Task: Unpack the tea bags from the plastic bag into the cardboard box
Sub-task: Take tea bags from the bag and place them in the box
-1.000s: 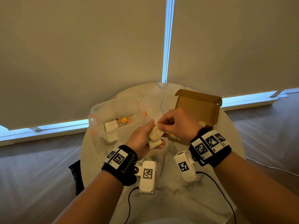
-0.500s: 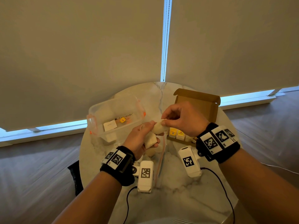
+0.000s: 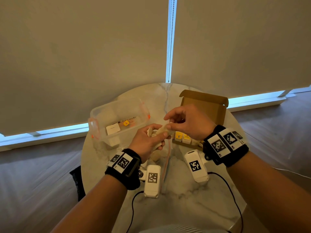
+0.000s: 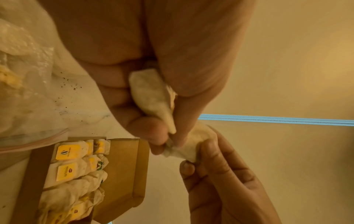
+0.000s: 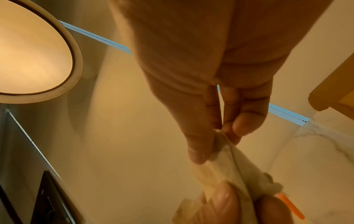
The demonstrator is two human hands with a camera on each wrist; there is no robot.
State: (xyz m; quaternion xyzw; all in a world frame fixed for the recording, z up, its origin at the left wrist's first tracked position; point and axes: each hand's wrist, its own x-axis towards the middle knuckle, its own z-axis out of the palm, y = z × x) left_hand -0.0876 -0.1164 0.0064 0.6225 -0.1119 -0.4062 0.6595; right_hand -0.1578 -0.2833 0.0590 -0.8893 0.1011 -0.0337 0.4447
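Head view showed both hands raised over the round white marble table (image 3: 185,207), and since a second earlier the pair had drawn apart and lifted slightly. Left hand (image 3: 148,142) gripped a small clump of off-white paper tea bags (image 4: 151,97), fingers curled round them. Right hand (image 3: 188,123) pinched the end of one pale tea bag (image 4: 191,145) between thumb and fingertips (image 5: 197,153); that bag was stretched between the two hands, where a second before it sat bunched in the left fist. Likely step: peeling a single bag off the clump for placing.

Below the hands lay the clear zip-top plastic bag (image 3: 165,158) on the table, a few bags apparently left inside, though blur hid the count. Just beyond, right side, stood the open brown cardboard box (image 3: 204,105), lid flap up, with rows of yellow-tagged tea bags (image 4: 67,153) already inside, so the task looked well along. Left, the clear plastic storage tub with orange clips (image 3: 117,121) held a white card. Farther back, beige roller blinds (image 3: 84,47).

Risk judged: tags or strings tangling as the bag pulled free.
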